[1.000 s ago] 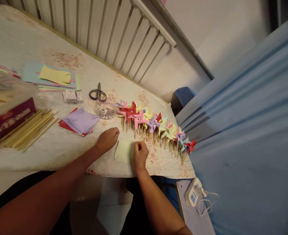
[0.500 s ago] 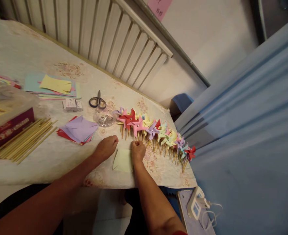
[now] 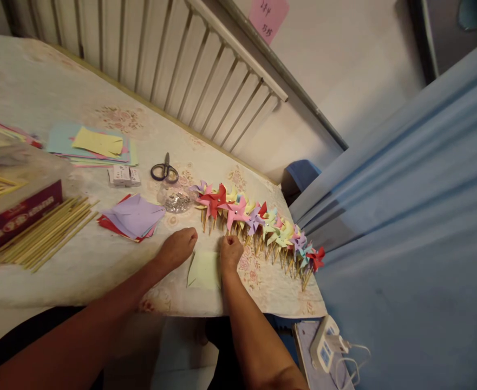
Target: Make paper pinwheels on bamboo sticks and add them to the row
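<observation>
Both of my hands are over the table. My left hand (image 3: pixel 178 247) is closed, thumb and fingers pressed together; what they hold, if anything, is hidden. My right hand (image 3: pixel 230 253) is also closed, its fingertips just below a pink pinwheel (image 3: pixel 236 211); I cannot make out whether it grips the stick. Between the hands lies a pale green paper square (image 3: pixel 204 269) with cut corners. Beyond them is a row of finished pinwheels (image 3: pixel 279 230) on thin sticks. Left of my left hand is a stack of lilac and red paper squares (image 3: pixel 135 215).
A clear bag of small metal pins (image 3: pixel 177 201) lies near scissors (image 3: pixel 165 169). Further left are small white boxes (image 3: pixel 123 176), coloured sheets (image 3: pixel 96 143), a bundle of sticks (image 3: pixel 53 230) and a purple-sided box (image 3: pixel 21 216). A blue curtain (image 3: pixel 404 233) hangs at the right.
The view has shifted slightly. The pink pinwheel above my right hand has moved a little to the right among the others. Both hands stay closed in nearly the same places.
</observation>
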{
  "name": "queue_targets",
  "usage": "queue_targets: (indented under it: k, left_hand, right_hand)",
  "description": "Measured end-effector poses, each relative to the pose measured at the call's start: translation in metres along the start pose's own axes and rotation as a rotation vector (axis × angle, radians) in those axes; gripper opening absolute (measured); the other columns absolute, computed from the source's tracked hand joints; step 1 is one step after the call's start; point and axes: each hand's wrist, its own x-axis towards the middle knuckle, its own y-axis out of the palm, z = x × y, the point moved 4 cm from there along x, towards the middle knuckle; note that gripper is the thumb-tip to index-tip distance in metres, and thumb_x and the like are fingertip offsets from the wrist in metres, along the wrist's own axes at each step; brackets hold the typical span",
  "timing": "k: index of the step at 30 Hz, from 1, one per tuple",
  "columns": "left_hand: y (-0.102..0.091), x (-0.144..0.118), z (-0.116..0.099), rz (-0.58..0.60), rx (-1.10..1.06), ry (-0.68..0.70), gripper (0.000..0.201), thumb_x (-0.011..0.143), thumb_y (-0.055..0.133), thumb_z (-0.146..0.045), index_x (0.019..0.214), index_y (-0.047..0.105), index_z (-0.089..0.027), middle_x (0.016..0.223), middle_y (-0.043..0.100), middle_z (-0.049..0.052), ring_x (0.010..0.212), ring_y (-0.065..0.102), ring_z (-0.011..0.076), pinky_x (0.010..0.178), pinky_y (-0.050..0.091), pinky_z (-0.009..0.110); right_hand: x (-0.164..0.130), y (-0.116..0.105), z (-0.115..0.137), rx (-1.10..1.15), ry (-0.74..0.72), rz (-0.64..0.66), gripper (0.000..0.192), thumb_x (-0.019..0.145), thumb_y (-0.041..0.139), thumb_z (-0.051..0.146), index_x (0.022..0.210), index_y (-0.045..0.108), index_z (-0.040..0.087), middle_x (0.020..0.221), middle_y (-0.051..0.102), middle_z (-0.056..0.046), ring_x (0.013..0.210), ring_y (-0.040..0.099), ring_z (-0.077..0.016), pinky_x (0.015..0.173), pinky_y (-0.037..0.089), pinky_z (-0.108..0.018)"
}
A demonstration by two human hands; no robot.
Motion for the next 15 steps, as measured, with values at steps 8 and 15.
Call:
queue_targets:
  k: [8,15]
  left_hand:
    - [-0.001,-0.001,0.000,0.010,0.005,-0.001,0.017,0.090,0.042,-0.018,0.082,0.057,-0.020,0.087,0.067,0.007,0.083,0.060,0.0199,0.075,0.039,0.031]
    - [-0.003,-0.002,-0.004,0.025,0.011,-0.009,0.018,0.091,0.041,-0.017,0.084,0.058,-0.019,0.089,0.068,0.007,0.085,0.061,0.0202,0.075,0.039,0.031]
  right_hand:
    - [0.005,0.014,0.024,0.024,-0.022,0.028,0.019,0.077,0.053,0.022,0.059,0.060,0.021,0.060,0.064,0.000,0.058,0.053,-0.0167,0.060,0.038,-0.027]
    - [0.004,0.022,0.030,0.026,-0.013,0.077,0.019,0.074,0.053,0.022,0.056,0.059,0.021,0.057,0.062,0.000,0.057,0.053,-0.0165,0.060,0.037,-0.027]
